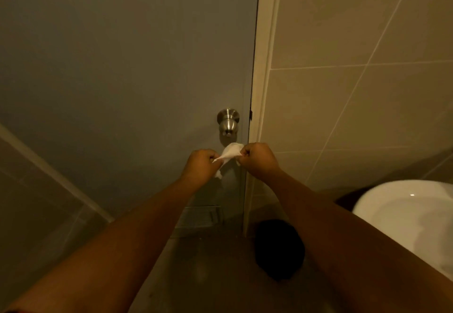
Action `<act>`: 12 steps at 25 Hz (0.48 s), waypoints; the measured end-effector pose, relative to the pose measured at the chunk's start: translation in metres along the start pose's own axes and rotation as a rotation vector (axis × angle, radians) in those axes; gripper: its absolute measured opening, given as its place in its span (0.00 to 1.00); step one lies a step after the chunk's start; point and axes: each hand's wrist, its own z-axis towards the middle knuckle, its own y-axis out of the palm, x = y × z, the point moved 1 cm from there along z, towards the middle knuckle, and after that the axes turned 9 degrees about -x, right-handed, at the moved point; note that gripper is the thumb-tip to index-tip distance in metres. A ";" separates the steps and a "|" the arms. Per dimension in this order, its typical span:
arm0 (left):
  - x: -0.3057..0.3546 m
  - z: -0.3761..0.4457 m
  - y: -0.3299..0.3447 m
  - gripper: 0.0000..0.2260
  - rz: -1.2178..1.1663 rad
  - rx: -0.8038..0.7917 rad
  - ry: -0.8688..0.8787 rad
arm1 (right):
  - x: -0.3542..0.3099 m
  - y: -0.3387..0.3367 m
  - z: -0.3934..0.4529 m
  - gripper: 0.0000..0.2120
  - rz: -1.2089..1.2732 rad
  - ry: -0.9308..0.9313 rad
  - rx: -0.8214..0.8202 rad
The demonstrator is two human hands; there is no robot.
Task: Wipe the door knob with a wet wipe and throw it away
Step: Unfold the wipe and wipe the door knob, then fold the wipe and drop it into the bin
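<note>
A round brushed-metal door knob sticks out of the grey-blue door, close to its right edge. Just below the knob, a crumpled white wet wipe is stretched between my two hands. My left hand pinches its left end, and a loose tail of wipe hangs under that hand. My right hand pinches the right end. Both hands sit a short way beneath the knob, apart from it.
A pale door frame runs up the right of the door, with beige tiled wall beyond. A white sink juts in at lower right. A dark round bin stands on the floor under my right forearm.
</note>
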 end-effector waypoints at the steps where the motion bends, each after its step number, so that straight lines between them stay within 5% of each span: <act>1: -0.001 -0.004 0.002 0.08 -0.005 -0.017 0.010 | 0.005 0.003 -0.008 0.04 0.024 0.013 0.009; 12: -0.013 -0.051 0.018 0.10 -0.098 -0.235 0.037 | 0.004 0.023 -0.103 0.14 0.271 0.169 0.180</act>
